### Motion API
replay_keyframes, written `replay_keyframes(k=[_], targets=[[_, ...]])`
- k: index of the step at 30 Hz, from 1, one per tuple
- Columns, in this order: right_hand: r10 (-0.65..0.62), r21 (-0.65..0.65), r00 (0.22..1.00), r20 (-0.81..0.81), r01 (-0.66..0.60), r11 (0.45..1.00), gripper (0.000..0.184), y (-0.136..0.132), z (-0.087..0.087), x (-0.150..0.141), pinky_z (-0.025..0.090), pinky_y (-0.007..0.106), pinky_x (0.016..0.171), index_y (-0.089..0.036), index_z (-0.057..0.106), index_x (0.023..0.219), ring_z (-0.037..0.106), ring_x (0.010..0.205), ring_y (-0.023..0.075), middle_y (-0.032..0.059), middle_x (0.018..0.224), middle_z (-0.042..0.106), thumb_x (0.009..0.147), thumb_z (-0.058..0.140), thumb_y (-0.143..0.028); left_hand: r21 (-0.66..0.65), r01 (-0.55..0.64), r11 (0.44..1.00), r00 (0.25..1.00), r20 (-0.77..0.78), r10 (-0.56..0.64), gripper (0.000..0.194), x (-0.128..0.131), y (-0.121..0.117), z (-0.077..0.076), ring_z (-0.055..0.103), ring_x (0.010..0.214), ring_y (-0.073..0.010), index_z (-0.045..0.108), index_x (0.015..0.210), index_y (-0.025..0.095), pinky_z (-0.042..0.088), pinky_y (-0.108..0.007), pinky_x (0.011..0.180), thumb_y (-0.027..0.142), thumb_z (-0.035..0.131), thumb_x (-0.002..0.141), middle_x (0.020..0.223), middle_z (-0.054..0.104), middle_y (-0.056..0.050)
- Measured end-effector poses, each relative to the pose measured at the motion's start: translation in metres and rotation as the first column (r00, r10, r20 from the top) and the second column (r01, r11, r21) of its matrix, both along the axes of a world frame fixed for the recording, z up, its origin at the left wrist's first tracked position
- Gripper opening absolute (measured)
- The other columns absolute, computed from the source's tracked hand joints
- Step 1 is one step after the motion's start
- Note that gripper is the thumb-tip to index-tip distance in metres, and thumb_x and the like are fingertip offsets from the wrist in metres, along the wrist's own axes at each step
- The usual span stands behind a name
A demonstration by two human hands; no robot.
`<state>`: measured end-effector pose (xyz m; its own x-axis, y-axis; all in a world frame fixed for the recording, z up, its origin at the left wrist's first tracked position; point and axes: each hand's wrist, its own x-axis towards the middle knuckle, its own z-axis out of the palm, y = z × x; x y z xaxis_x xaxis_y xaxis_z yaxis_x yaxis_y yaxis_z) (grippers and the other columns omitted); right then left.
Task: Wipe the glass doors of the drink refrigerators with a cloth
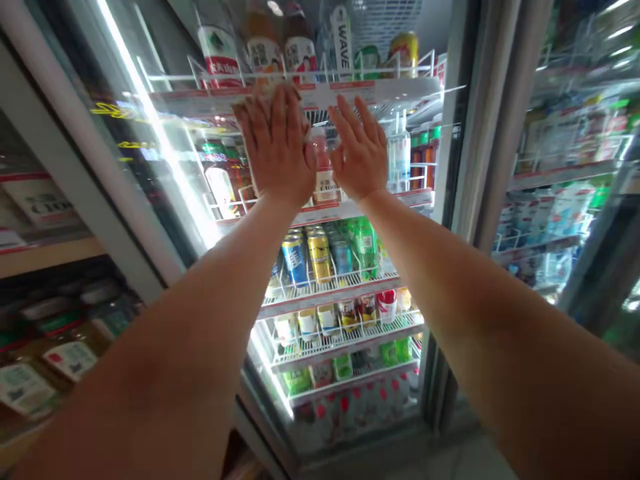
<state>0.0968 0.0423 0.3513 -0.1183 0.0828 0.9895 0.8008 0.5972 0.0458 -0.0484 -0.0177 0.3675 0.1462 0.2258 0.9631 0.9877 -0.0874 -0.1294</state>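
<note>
The left hand (277, 150), fingers flat and slightly parted, covers what looks like a cloth (241, 108) at the fridge's glass door (95, 160); the right hand (361, 150), fingers outstretched, is raised just beside it. Beyond the glass, wire shelves (330, 293) hold large bottles (300, 55) up top, a pink bottle (326, 179) between the hands, upright cans (319, 257) lower, and red-capped bottles (345, 413) at the bottom.
</note>
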Motion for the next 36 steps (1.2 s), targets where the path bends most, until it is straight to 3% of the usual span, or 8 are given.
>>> replay_keyframes(k=[7, 14, 17, 19, 21, 27, 32, 36], targets=[[0.079, 0.070, 0.997, -0.019, -0.077, 0.995, 0.060, 0.007, -0.004, 0.002, 0.026, 0.049, 0.125, -0.023, 0.046, 0.151, 0.027, 0.154, 0.0220, -0.0009, 0.162, 0.039, 0.092, 0.038, -0.022, -0.152, 0.026, 0.988, 0.947, -0.314, -0.073, 0.065, -0.024, -0.013, 0.006, 0.006, 0.158, -0.0206, 0.027, 0.161, 0.029, -0.004, -0.042, 0.132, 0.044, 0.037, 0.098, 0.167, 0.021, 0.009], [0.115, 0.094, 0.993, -0.022, -0.113, 0.989, 0.061, 0.009, -0.006, 0.002, 0.025, 0.052, 0.125, -0.028, 0.044, 0.152, 0.024, 0.155, 0.0220, -0.0023, 0.163, 0.039, 0.092, 0.037, -0.022, 0.200, -0.195, 0.960, 0.966, 0.211, 0.152, 0.062, -0.036, -0.012, 0.003, 0.015, 0.156, -0.0311, 0.033, 0.159, 0.017, -0.002, -0.049, 0.131, 0.033, 0.036, 0.100, 0.166, 0.029, -0.003], [0.109, 0.071, 0.994, -0.027, -0.107, 0.992, 0.061, 0.010, -0.006, 0.001, 0.023, 0.052, 0.125, -0.026, 0.044, 0.152, 0.024, 0.155, 0.0230, -0.0015, 0.163, 0.037, 0.091, 0.036, -0.023, 0.004, -0.074, 0.997, 0.985, -0.157, 0.074, 0.064, -0.035, -0.014, 0.001, 0.007, 0.158, -0.0301, 0.031, 0.160, 0.021, -0.008, -0.050, 0.130, 0.035, 0.040, 0.099, 0.168, 0.024, 0.002], [0.113, 0.083, 0.993, -0.038, -0.110, 0.990, 0.062, 0.011, -0.005, 0.000, 0.023, 0.053, 0.124, -0.023, 0.046, 0.151, 0.025, 0.155, 0.0245, 0.0000, 0.162, 0.039, 0.090, 0.037, -0.023, -0.168, -0.019, 0.986, 0.914, -0.403, -0.051, 0.064, -0.036, -0.017, 0.002, 0.004, 0.158, -0.0275, 0.030, 0.160, 0.025, -0.007, -0.050, 0.130, 0.040, 0.040, 0.099, 0.168, 0.023, 0.004], [0.120, 0.106, 0.992, -0.040, -0.115, 0.988, 0.062, 0.011, -0.005, 0.000, 0.024, 0.052, 0.124, -0.021, 0.048, 0.150, 0.026, 0.154, 0.0251, 0.0010, 0.162, 0.040, 0.089, 0.038, -0.024, -0.247, 0.018, 0.969, 0.879, -0.458, -0.134, 0.062, -0.036, -0.018, 0.003, 0.004, 0.158, -0.0249, 0.030, 0.160, 0.028, -0.004, -0.050, 0.129, 0.045, 0.037, 0.100, 0.167, 0.025, 0.004], [0.137, 0.123, 0.991, 0.001, -0.136, 0.983, 0.059, 0.010, -0.007, 0.001, 0.027, 0.061, 0.122, -0.021, 0.044, 0.153, 0.025, 0.155, 0.0304, 0.0047, 0.161, 0.041, 0.096, 0.035, -0.032, -0.122, 0.112, 0.986, 0.948, -0.285, -0.143, 0.062, -0.020, -0.013, -0.006, 0.020, 0.156, -0.0220, 0.031, 0.160, 0.024, 0.001, -0.042, 0.130, 0.047, 0.034, 0.102, 0.163, 0.035, 0.000], [0.223, 0.164, 0.974, -0.048, -0.212, 0.963, 0.057, 0.011, -0.006, 0.006, 0.030, 0.053, 0.122, -0.025, 0.041, 0.155, 0.032, 0.152, 0.0288, 0.0080, 0.159, 0.045, 0.102, 0.025, -0.041, -0.058, 0.203, 0.977, 0.967, -0.146, -0.210, 0.063, 0.001, -0.015, -0.008, 0.026, 0.154, -0.0220, 0.026, 0.161, 0.019, 0.008, -0.042, 0.130, 0.047, 0.032, 0.104, 0.163, 0.037, -0.006], [0.276, 0.170, 0.956, -0.097, -0.258, 0.951, 0.063, -0.003, -0.002, -0.004, 0.031, 0.057, 0.122, -0.019, 0.027, 0.160, 0.032, 0.152, 0.0289, 0.0135, 0.163, 0.035, 0.102, 0.030, -0.045, -0.045, 0.339, 0.940, 0.940, -0.037, -0.340, 0.059, 0.003, -0.016, 0.002, 0.031, 0.151, -0.0138, 0.005, 0.164, 0.022, 0.019, -0.039, 0.128, 0.039, 0.015, 0.108, 0.162, 0.038, -0.005]])
